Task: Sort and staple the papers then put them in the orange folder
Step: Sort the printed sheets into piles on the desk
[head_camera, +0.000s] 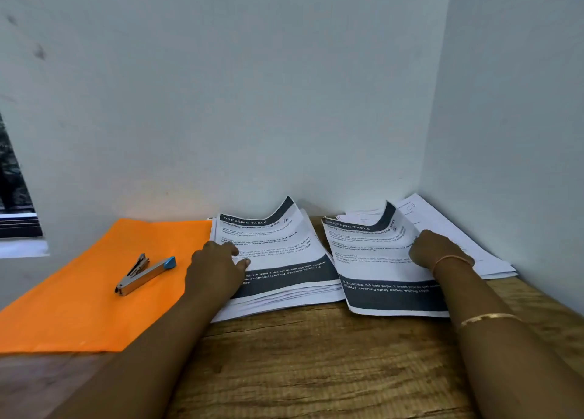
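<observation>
Left hand (218, 262): fingers bent, resting on the left edge of a stack of white printed sheets with dark grey bands (284, 254); whether the grip holds a sheet cannot be told. Right hand (434, 251): on a second like stack (376, 260), fingers hidden, grip cannot be told. Both top sheets are headed "DRESSING TABLE"; the left one also reads "Preparing Makeup for Going Out". The stacks lie side by side on the wooden surface (316, 361), far corners curling up. The flat orange paper folder (79, 308) lies just left, carrying a silver stapler with blue end (143, 275). Loose white sheets (458, 229) lie behind the right stack, in the corner.

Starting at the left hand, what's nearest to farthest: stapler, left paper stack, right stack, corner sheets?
1. Left stack, touched by the left hand.
2. Stapler, to its left on the folder.
3. Right stack, to its right.
4. Corner sheets, farthest right.
</observation>
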Available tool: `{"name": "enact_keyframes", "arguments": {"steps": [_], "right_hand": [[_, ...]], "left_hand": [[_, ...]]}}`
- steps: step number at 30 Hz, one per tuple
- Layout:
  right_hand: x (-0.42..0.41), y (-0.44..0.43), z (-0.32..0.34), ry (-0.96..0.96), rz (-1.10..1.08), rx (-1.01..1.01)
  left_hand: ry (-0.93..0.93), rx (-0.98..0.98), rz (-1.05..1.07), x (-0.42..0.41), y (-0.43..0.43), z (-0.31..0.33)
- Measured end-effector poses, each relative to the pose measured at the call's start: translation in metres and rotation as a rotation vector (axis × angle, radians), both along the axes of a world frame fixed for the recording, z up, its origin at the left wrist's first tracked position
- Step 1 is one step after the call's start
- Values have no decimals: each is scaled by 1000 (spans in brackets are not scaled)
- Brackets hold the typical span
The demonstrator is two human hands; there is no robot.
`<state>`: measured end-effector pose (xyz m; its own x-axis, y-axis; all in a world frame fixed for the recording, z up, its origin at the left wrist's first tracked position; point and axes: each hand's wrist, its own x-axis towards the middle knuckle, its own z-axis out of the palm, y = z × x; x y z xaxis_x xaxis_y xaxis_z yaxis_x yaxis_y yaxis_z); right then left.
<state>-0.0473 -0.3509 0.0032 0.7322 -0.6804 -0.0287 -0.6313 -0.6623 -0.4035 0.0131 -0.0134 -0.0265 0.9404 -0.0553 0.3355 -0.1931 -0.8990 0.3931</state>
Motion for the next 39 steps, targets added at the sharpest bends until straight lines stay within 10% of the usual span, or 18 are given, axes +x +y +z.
{"name": "enact_keyframes", "arguments": {"steps": [11,17,29,39], "right_hand": [[8,42,-1,13,149,-373],[30,82,-17,68,521,-33],[36,82,-27,258,603,-43],[5,110,14,-524,587,179]], "left_hand": [[58,41,113,6,16,-1],[39,-53,101,6,19,2],[-202,-70,142,1,21,11],[-325,-434,119,-9,18,29]]}}
